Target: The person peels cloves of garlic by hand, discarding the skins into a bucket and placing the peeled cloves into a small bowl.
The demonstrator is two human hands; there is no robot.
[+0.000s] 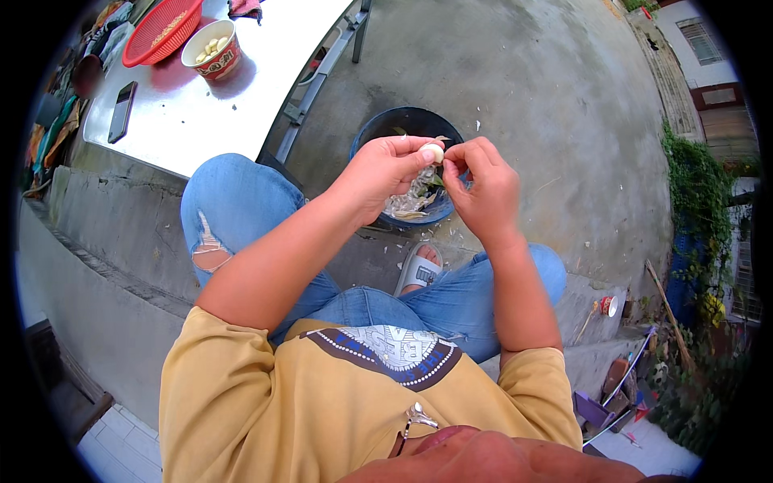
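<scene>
My left hand (392,172) pinches a pale garlic clove (432,152) between thumb and fingers. Close by on the right, my right hand (483,184) has its thumb and forefinger drawn together at the clove's edge; whether a bit of skin is between them cannot be told. Both hands are above a round blue bin (406,113) holding papery skins and dry leaves (416,202). On the metal table at the upper left, a paper tub (218,65) with red print holds several peeled cloves (212,49).
Next to the tub on the metal table (175,118) are a red plastic basket (158,33) with small pale pieces, a phone (122,112) and a red cloth (244,8). Skin scraps dot the concrete floor (543,90). A paper tub (609,306) lies tipped at the right, near a long stick (667,305).
</scene>
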